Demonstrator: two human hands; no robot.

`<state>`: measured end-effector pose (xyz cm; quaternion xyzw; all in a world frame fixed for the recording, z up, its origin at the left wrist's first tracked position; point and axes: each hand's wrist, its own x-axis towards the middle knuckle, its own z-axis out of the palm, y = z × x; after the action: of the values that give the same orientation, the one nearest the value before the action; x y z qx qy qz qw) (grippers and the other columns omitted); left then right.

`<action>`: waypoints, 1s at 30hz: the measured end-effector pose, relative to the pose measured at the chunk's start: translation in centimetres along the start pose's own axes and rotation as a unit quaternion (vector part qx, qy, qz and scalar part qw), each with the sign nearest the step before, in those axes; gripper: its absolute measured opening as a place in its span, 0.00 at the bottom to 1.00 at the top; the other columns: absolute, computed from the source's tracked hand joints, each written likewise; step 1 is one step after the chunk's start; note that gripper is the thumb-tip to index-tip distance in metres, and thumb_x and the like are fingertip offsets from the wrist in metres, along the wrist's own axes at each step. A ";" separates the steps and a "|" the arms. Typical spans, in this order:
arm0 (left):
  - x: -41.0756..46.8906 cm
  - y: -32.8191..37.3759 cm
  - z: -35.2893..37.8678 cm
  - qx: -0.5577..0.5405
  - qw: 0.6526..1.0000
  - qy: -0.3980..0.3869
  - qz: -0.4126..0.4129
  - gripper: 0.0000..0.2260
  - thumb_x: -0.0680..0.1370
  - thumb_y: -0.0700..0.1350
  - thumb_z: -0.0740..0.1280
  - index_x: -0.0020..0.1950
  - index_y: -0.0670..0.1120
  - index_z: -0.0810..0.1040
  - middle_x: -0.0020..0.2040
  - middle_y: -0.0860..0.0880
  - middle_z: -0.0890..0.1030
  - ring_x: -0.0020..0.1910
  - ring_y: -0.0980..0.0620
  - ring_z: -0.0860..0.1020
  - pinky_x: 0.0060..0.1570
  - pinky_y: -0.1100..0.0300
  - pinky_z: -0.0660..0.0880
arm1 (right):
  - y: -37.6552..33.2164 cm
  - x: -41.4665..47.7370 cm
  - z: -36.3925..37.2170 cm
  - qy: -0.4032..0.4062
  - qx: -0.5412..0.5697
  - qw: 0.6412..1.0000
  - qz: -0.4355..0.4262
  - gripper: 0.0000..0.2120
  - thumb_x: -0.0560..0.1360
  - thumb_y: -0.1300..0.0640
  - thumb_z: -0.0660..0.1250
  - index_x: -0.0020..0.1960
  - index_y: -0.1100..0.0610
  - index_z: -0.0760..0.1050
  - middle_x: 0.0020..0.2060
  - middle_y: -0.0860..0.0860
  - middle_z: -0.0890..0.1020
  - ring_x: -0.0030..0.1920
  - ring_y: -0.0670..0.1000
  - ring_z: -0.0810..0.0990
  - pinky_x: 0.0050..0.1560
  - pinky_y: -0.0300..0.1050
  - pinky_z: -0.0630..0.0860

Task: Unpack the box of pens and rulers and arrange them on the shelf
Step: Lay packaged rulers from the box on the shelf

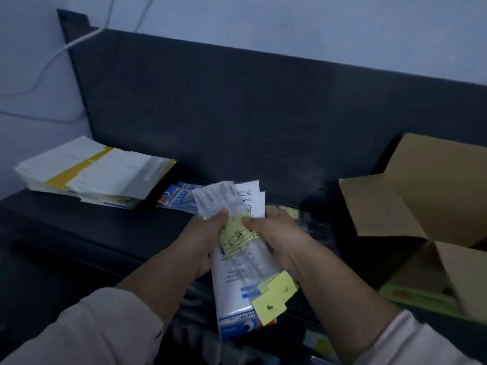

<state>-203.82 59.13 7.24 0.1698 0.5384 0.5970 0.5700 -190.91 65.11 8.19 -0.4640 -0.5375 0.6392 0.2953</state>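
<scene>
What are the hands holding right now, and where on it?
A bundle of packets, gripped by both: left hand on its left edge, right hand on its right edge, toward the far end.

Shelf [110, 230] centre open — stack [97, 172] left, box [411, 204] right.

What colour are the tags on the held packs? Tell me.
The tags are pale yellow; head view.

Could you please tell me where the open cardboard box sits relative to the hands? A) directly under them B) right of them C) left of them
B: the cardboard box stands right of the right hand, which grips the bundle of packs.
</scene>
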 end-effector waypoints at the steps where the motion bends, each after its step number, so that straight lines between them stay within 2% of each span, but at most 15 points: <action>1: 0.3 -0.3 -0.5 -0.003 1.000 0.010 0.002 0.07 0.78 0.46 0.68 0.54 0.44 0.77 0.40 0.45 0.85 0.34 0.48 0.84 0.27 0.55 0.78 | 0.6 0.1 0.4 0.003 -0.006 1.000 0.004 0.05 0.75 0.60 0.69 0.51 0.57 0.78 0.42 0.55 0.86 0.42 0.56 0.85 0.45 0.54 0.82; 3: 0.7 -0.9 -1.4 -0.008 0.999 0.033 0.007 0.09 0.77 0.46 0.69 0.55 0.45 0.74 0.44 0.44 0.84 0.35 0.48 0.84 0.28 0.55 0.78 | 1.4 0.2 0.9 -0.019 -0.014 1.000 0.017 0.12 0.75 0.53 0.70 0.56 0.56 0.75 0.46 0.55 0.85 0.46 0.56 0.85 0.51 0.58 0.81; 4: 0.9 -1.2 -1.8 -0.011 0.999 0.044 0.012 0.11 0.77 0.46 0.69 0.56 0.46 0.73 0.47 0.43 0.83 0.36 0.48 0.84 0.28 0.55 0.78 | 1.7 0.1 1.1 -0.043 -0.018 0.999 0.021 0.15 0.74 0.51 0.71 0.58 0.55 0.74 0.47 0.54 0.85 0.46 0.55 0.85 0.50 0.57 0.81; 6: 1.3 -1.6 -2.3 -0.010 0.998 0.059 0.024 0.12 0.77 0.47 0.70 0.57 0.47 0.71 0.50 0.44 0.82 0.40 0.47 0.84 0.30 0.55 0.79 | 2.3 -0.3 1.6 -0.088 -0.068 0.994 0.007 0.22 0.69 0.50 0.76 0.59 0.49 0.72 0.47 0.48 0.85 0.46 0.49 0.85 0.46 0.48 0.82; 8: 1.7 -1.9 -2.7 0.001 0.998 0.060 0.031 0.13 0.77 0.48 0.69 0.57 0.48 0.70 0.50 0.45 0.81 0.43 0.46 0.83 0.31 0.54 0.79 | 3.0 -0.2 2.2 -0.090 -0.128 0.987 -0.020 0.27 0.65 0.54 0.79 0.57 0.44 0.69 0.46 0.45 0.84 0.43 0.42 0.84 0.38 0.37 0.79; 10: 1.8 -2.0 -2.9 0.006 0.999 0.048 0.025 0.14 0.76 0.49 0.69 0.58 0.48 0.70 0.50 0.46 0.81 0.43 0.47 0.84 0.32 0.55 0.79 | 3.5 0.1 2.5 -0.070 -0.150 0.985 -0.040 0.27 0.64 0.61 0.79 0.55 0.43 0.69 0.45 0.45 0.83 0.40 0.39 0.83 0.34 0.32 0.77; 12: 2.1 -1.8 -3.4 -0.005 1.000 0.019 0.016 0.15 0.77 0.44 0.69 0.60 0.46 0.70 0.53 0.44 0.81 0.45 0.46 0.84 0.35 0.54 0.79 | 3.6 0.5 2.5 -0.072 -0.136 0.987 -0.040 0.28 0.65 0.64 0.78 0.57 0.45 0.69 0.47 0.46 0.83 0.43 0.42 0.83 0.40 0.35 0.79; 14: 2.4 -1.6 -3.9 -0.016 1.000 -0.022 0.007 0.18 0.76 0.33 0.65 0.65 0.42 0.69 0.57 0.40 0.80 0.51 0.42 0.82 0.41 0.50 0.79 | 3.4 0.9 2.1 -0.080 -0.132 0.988 -0.031 0.28 0.67 0.64 0.76 0.61 0.48 0.70 0.49 0.47 0.84 0.48 0.46 0.83 0.50 0.44 0.81; 17: 2.8 -1.4 -4.3 -0.010 0.999 -0.047 0.008 0.22 0.74 0.26 0.58 0.67 0.39 0.67 0.59 0.37 0.79 0.55 0.37 0.79 0.45 0.46 0.78 | 3.3 1.4 1.4 -0.081 -0.163 0.983 -0.026 0.21 0.71 0.61 0.73 0.60 0.46 0.73 0.49 0.46 0.84 0.51 0.49 0.83 0.56 0.54 0.78; 21: 3.1 -1.3 -3.9 -0.002 0.998 -0.054 0.012 0.22 0.74 0.26 0.60 0.66 0.41 0.68 0.58 0.38 0.79 0.55 0.37 0.79 0.47 0.44 0.78 | 3.6 2.0 0.9 -0.073 -0.144 0.987 -0.014 0.18 0.74 0.62 0.69 0.62 0.49 0.73 0.50 0.48 0.84 0.52 0.51 0.83 0.59 0.56 0.77; 25: 3.5 -1.3 -3.6 0.008 0.999 -0.045 0.024 0.20 0.74 0.28 0.61 0.63 0.45 0.68 0.56 0.41 0.80 0.50 0.41 0.81 0.40 0.50 0.79 | 3.9 2.2 1.3 -0.063 -0.106 0.992 -0.007 0.18 0.74 0.60 0.70 0.62 0.54 0.71 0.51 0.51 0.84 0.50 0.52 0.84 0.56 0.54 0.79; 30: 4.1 -1.0 -3.7 0.033 0.997 -0.060 0.022 0.21 0.75 0.29 0.60 0.66 0.44 0.68 0.57 0.40 0.80 0.53 0.39 0.80 0.45 0.47 0.79 | 3.6 2.2 1.2 -0.034 -0.063 0.997 0.010 0.13 0.74 0.62 0.71 0.58 0.57 0.75 0.49 0.53 0.85 0.50 0.54 0.84 0.55 0.55 0.79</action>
<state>-207.57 60.76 3.38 0.2365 0.5188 0.5800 0.5818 -192.44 65.60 4.08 -0.4653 -0.5814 0.6225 0.2409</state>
